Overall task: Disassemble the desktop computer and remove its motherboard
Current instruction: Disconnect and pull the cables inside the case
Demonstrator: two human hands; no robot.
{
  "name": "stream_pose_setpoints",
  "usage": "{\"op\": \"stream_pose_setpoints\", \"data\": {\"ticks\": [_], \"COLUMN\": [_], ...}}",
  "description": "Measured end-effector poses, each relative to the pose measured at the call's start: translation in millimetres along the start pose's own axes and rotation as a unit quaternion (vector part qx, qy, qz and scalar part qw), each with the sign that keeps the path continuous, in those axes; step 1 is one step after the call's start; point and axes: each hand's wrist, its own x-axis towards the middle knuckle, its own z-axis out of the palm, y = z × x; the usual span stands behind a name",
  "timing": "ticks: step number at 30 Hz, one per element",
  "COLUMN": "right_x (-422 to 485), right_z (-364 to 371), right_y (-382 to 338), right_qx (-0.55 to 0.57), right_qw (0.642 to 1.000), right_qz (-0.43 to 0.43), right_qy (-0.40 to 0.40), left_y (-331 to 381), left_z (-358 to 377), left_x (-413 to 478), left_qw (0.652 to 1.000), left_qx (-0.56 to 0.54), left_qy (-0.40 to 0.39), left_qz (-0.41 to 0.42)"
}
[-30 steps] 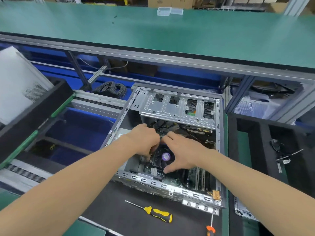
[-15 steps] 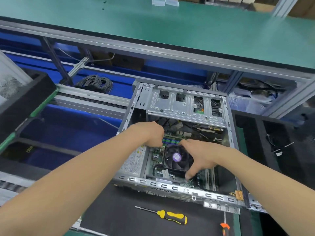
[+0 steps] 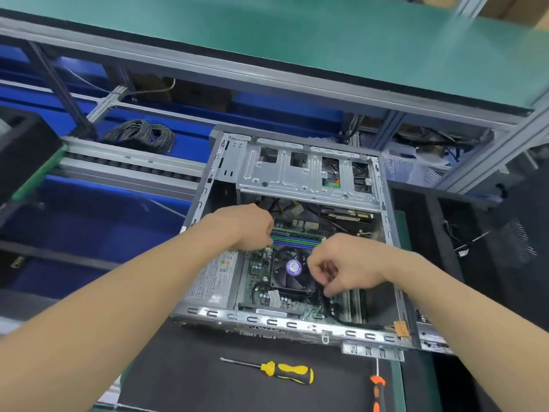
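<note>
Motherboard (image 3: 256, 272), black cable (image 3: 350, 322) between curled right fingers (image 3: 322, 275).

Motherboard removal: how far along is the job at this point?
Done: the case lies open on its side. In hand: the right hand has its fingers pinching a black cable beside the fan; the left hand reaches in by the memory slots, its grip hidden. Left: the motherboard sits in the case with the fan on it; the yellow screwdriver and orange screwdriver lie unused on the mat.
</note>
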Motion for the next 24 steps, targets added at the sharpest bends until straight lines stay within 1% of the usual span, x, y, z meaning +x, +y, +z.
{"op": "stream_pose_setpoints", "data": {"ticks": [1, 3, 4, 5, 7, 9, 11, 13, 16, 18, 21, 24], "right_x": [-3.6, -7.6, -7.5, -6.9, -5.1, -5.0, -5.4, -5.4, -3.2, -0.8, 2.4, 2.5], "right_z": [0.6, 4.7, 8.0, 12.0, 21.0, 27.5, 30.9, 32.7, 40.4, 44.7, 45.4, 42.4], "right_y": [-5.1, -13.5, -14.8, -14.2, -11.7, -12.9, -17.7, -20.8, -24.0, -27.4, -26.6, -22.1], "right_qx": [0.031, 0.070, 0.053, 0.013, -0.071, -0.080, -0.088, -0.135, -0.206, -0.221, -0.178, -0.082], "right_qw": [0.998, 0.992, 0.991, 0.991, 0.990, 0.993, 0.995, 0.990, 0.978, 0.973, 0.981, 0.992], "right_qz": [-0.035, -0.068, -0.073, -0.072, -0.058, -0.035, -0.026, -0.014, 0.023, 0.048, 0.067, 0.084], "right_qy": [-0.030, -0.083, -0.103, -0.112, -0.109, -0.079, -0.050, -0.037, -0.025, -0.035, -0.047, -0.046], "left_y": [0.7, 0.6, 0.1, -0.6, 0.4, 4.9, 13.2, 25.8, 45.5, 55.5, 60.7, 56.3], "left_z": [0.3, 0.1, 0.0, 0.3, 1.0, 1.8, 3.1, 5.1, 12.3, 18.5, 25.6, 27.8], "left_x": [1.2, 2.3, 2.4, 2.5, 1.3, -0.2, -0.3, 1.4, 9.1, 15.1, 22.2, 25.6], "left_qw": [1.000, 1.000, 1.000, 1.000, 1.000, 0.996, 0.985, 0.975, 0.973, 0.977, 0.980, 0.980], "left_qx": [0.002, 0.000, -0.003, -0.005, -0.009, -0.002, 0.021, 0.045, 0.048, 0.024, -0.014, -0.032], "left_qy": [-0.001, 0.000, 0.002, 0.005, 0.025, 0.077, 0.129, 0.138, 0.101, 0.053, -0.021, -0.047], "left_qz": [-0.004, -0.008, -0.007, -0.002, 0.015, 0.054, 0.115, 0.169, 0.202, 0.205, 0.197, 0.190]}}
